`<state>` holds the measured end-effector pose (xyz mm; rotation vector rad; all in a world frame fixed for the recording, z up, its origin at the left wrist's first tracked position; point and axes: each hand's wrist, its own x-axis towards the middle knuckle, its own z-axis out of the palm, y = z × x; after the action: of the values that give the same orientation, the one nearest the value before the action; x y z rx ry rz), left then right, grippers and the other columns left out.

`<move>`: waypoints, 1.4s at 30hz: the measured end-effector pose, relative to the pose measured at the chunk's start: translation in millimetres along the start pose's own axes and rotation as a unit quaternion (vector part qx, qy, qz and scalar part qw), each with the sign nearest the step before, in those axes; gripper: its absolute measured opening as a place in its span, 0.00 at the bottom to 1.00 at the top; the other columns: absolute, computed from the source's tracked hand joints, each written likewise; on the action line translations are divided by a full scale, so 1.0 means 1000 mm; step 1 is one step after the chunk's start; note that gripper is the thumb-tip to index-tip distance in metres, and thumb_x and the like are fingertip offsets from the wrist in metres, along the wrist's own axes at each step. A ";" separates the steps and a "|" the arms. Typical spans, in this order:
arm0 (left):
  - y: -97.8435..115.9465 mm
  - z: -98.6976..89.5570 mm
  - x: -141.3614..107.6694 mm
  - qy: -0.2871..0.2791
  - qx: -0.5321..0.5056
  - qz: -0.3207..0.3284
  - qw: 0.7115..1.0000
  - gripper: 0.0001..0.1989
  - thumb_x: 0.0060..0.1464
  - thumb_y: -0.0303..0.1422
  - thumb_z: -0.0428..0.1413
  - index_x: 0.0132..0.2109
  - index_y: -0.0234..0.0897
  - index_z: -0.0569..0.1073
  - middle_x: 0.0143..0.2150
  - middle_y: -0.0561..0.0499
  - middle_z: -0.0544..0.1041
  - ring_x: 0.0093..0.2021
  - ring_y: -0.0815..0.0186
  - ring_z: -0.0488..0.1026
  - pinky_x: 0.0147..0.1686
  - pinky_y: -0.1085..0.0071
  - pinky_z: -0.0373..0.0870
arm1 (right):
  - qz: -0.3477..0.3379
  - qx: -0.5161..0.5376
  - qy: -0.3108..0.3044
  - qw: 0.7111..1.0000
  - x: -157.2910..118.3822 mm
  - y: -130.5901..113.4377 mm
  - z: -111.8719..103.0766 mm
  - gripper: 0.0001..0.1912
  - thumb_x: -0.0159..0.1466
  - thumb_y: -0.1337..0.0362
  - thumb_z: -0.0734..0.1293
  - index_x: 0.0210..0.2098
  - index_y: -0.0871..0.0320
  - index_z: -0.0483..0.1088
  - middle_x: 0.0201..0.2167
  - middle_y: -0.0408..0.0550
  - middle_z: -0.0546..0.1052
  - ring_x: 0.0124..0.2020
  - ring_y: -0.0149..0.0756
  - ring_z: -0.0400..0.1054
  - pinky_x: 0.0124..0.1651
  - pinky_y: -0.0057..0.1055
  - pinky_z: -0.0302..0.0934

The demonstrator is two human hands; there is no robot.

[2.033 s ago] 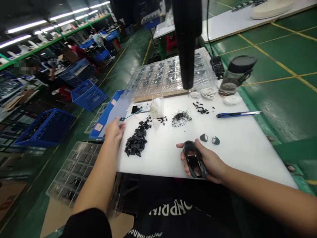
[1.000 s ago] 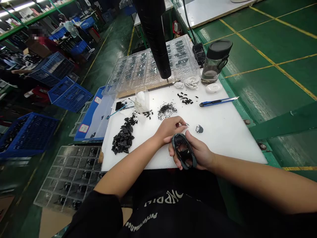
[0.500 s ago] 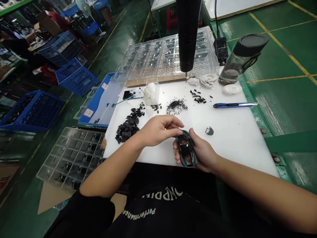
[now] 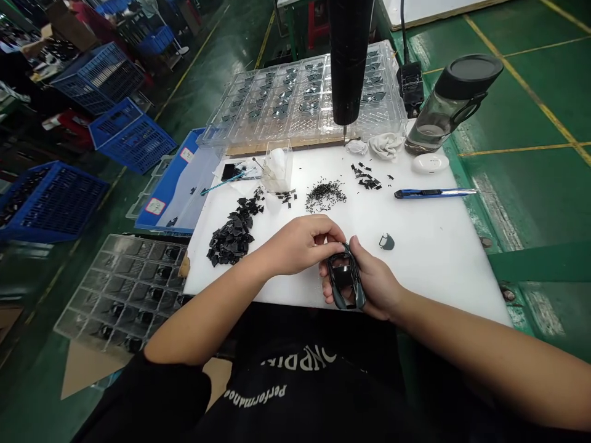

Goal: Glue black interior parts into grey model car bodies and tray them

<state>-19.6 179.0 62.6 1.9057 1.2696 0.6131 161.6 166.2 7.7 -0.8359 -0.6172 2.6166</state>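
Just moved in close: left hand (image 4: 300, 245), pinched narrow on the top of a glossy dark grey oval plastic shell (image 4: 335, 286). Shell cupped in the right hand (image 4: 375, 286), near the front edge of the white plastic worktop (image 4: 443, 271). Only one small grey curved piece (image 4: 386, 242) left there, the other gone.

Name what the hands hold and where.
The right hand grips a black plastic shell along its side; the left hand's fingers touch its top end, and whether they pinch anything cannot be told.
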 end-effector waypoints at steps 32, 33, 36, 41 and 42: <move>-0.012 0.017 -0.004 0.038 -0.050 -0.071 0.996 0.11 0.58 0.40 0.58 0.40 0.37 0.77 0.38 0.49 0.75 0.38 0.66 0.73 0.41 0.69 0.71 | 0.031 -0.024 0.054 0.998 -0.003 -0.003 -0.001 0.34 0.67 0.36 0.56 0.36 0.60 0.75 0.26 0.56 0.77 0.26 0.42 0.72 0.29 0.34 0.67; -0.012 0.018 -0.007 0.044 -0.058 -0.076 0.994 0.12 0.58 0.41 0.59 0.42 0.37 0.77 0.39 0.49 0.75 0.38 0.67 0.73 0.41 0.69 0.71 | 0.032 -0.029 0.055 0.998 -0.003 -0.003 -0.001 0.34 0.66 0.36 0.56 0.35 0.60 0.75 0.26 0.56 0.76 0.25 0.42 0.71 0.29 0.34 0.67; -0.013 0.016 -0.024 0.076 -0.057 -0.070 0.993 0.15 0.58 0.42 0.59 0.47 0.38 0.77 0.41 0.49 0.75 0.36 0.68 0.72 0.41 0.70 0.71 | 0.025 -0.031 0.050 0.998 -0.003 -0.004 0.000 0.34 0.66 0.35 0.55 0.34 0.59 0.76 0.25 0.56 0.75 0.25 0.42 0.70 0.29 0.34 0.66; -0.027 0.002 -0.066 0.159 0.030 -0.058 0.985 0.12 0.61 0.40 0.56 0.44 0.37 0.76 0.39 0.49 0.76 0.35 0.68 0.71 0.38 0.70 0.71 | -0.012 0.022 0.046 0.999 -0.003 -0.004 0.006 0.27 0.69 0.41 0.57 0.48 0.55 0.74 0.32 0.50 0.76 0.25 0.38 0.70 0.30 0.35 0.68; -0.032 -0.001 -0.073 0.177 0.063 -0.066 0.980 0.11 0.61 0.39 0.56 0.44 0.37 0.76 0.39 0.48 0.76 0.36 0.67 0.72 0.38 0.70 0.71 | -0.019 0.027 0.045 0.998 -0.002 -0.005 0.007 0.26 0.69 0.43 0.57 0.50 0.54 0.73 0.33 0.49 0.75 0.25 0.38 0.70 0.29 0.35 0.68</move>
<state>-66.8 119.6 38.5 1.8484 1.6803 0.8463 160.2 167.0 16.2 -0.9115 -0.5314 2.5339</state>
